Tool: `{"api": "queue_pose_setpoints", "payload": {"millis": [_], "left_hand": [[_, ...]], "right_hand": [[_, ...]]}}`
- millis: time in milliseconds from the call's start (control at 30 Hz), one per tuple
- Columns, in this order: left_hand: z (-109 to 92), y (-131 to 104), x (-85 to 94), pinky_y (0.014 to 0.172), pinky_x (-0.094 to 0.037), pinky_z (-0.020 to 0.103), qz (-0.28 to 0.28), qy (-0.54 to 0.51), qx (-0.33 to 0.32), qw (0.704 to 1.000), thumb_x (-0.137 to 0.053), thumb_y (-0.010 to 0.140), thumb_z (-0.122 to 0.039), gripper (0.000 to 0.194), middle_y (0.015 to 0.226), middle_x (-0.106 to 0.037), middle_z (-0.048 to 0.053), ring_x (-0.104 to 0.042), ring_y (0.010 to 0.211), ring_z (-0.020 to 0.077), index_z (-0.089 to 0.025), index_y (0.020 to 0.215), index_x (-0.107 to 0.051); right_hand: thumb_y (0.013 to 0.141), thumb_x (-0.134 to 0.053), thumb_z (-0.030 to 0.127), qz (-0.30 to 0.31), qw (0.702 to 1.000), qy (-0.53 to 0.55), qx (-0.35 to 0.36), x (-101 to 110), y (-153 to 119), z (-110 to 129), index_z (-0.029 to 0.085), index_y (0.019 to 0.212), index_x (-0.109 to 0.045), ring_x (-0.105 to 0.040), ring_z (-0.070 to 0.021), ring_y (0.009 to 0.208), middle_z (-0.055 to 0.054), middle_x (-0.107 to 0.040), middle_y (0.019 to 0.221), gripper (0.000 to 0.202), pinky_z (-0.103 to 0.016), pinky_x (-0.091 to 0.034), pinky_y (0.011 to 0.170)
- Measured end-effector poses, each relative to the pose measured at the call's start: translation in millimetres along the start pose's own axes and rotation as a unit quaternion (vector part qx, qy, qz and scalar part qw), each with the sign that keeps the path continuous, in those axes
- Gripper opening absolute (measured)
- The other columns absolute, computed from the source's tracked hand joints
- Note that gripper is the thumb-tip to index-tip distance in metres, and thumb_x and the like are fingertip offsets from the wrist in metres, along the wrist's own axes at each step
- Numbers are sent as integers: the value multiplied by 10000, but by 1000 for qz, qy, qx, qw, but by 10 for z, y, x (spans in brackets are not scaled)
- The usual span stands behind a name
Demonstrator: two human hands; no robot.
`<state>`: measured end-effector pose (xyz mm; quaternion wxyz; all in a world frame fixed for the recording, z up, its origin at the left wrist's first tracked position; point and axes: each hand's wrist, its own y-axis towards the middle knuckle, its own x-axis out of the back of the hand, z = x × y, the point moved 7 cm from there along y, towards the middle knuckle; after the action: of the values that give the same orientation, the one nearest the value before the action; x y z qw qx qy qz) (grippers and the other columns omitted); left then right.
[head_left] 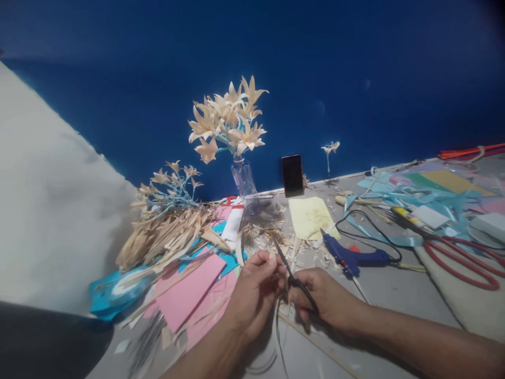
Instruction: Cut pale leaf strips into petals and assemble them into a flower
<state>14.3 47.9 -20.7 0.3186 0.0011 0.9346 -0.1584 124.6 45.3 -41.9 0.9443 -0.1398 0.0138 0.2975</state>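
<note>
In the middle of the work surface, my right hand (315, 295) grips a pair of scissors (290, 273) by its black handles, blades pointing up and away. My left hand (260, 279) is closed close beside the blades, thumb and fingers pinched together. Whatever small pale piece it holds is mostly hidden by the fingers. A thin pale strip (278, 331) hangs or lies just below both hands. Scraps of dry husk (268, 231) are scattered beyond my fingertips. Right of them lies a blue glue gun (355, 255), its nozzle toward a yellow paper sheet (310, 216).
A clear bottle (244, 181) holds cream husk flowers (229, 118) against the blue wall. At left are dry husks (158, 237), smaller flowers (173, 184) and pink paper (193, 289). A phone (292, 176) leans on the wall. Large red-handled scissors (461, 263) lie right, near blue ribbon (430, 195).
</note>
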Motion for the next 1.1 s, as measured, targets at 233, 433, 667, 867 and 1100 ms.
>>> {"api": "queue_pose_setpoints", "payload": {"millis": [233,433,667,867,1100], "left_hand": [[25,-33,-51,567,-403,219,32,80,24,996,-764,728,-214,193,573,-568,-13,-510,541,109,-172,711,-576],[67,-40,-68,555,-352,220,57,157,25,986,-783,724,-230,199,604,-575,-8,-479,540,98,-162,687,-600],[142,-50,-109,583,-364,245,122,194,38,973,-799,717,-303,268,598,-598,16,-508,563,124,-169,638,-581],[151,-93,-194,663,-446,283,165,102,69,979,-827,671,-386,305,718,-643,56,-590,654,170,-156,801,-674],[182,-49,-107,593,-395,237,123,129,38,983,-796,746,-282,204,606,-608,18,-533,562,118,-153,714,-642]], "right_hand": [[608,-866,404,-121,990,53,52,351,-28,298,157,819,-591,-522,-107,601,20,-602,691,427,-230,-415,560],[603,-866,357,-86,993,62,57,328,-65,338,154,875,-594,-511,-88,591,27,-615,728,435,-213,-401,550],[585,-863,332,-47,992,110,48,241,-70,307,157,817,-576,-524,-95,545,44,-589,635,408,-216,-404,527],[656,-802,339,-29,982,171,75,245,-23,295,166,814,-545,-581,-127,520,19,-615,629,348,-237,-429,507],[617,-818,269,-45,984,156,67,224,-44,277,164,785,-558,-552,-108,519,41,-596,594,327,-215,-410,512]]}}
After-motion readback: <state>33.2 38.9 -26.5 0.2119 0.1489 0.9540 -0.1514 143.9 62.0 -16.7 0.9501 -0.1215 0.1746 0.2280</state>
